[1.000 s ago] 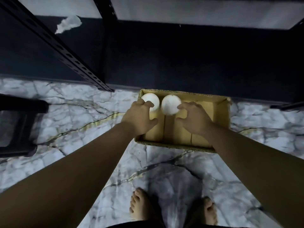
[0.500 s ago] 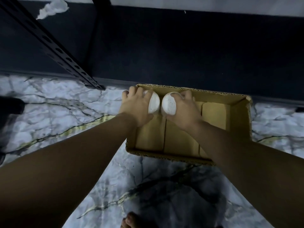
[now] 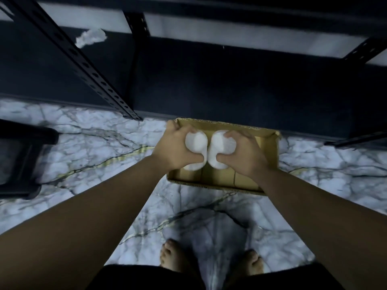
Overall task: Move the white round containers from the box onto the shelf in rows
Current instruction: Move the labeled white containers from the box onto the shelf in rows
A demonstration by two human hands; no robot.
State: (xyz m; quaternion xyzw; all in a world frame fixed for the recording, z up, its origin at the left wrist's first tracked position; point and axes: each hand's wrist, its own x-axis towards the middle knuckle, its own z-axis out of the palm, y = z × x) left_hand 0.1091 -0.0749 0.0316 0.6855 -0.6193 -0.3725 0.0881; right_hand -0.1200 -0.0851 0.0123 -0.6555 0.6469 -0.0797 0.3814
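While two bare feet [image 3: 173, 256] stand planted on the marble floor [image 3: 83, 143] at the bottom of the view, both arms reach down and forward, and each hand has a tub: the left hand [image 3: 174, 146] curls round the left tub [image 3: 195, 144], thumb underneath, the right hand [image 3: 244, 151] wraps the right tub [image 3: 219, 149], and the two tubs sit side by side, touching or nearly so, over the box [image 3: 272, 147]. Taking a pair at once looks like a way to fill a row faster. Whether they are clear of the box bottom, hard to say; motion blur smears them. Beyond, the shelf [image 3: 209, 84] is dark, its surface barely readable, its upper levels cut off, with a white scrap [image 3: 91, 37] far left.
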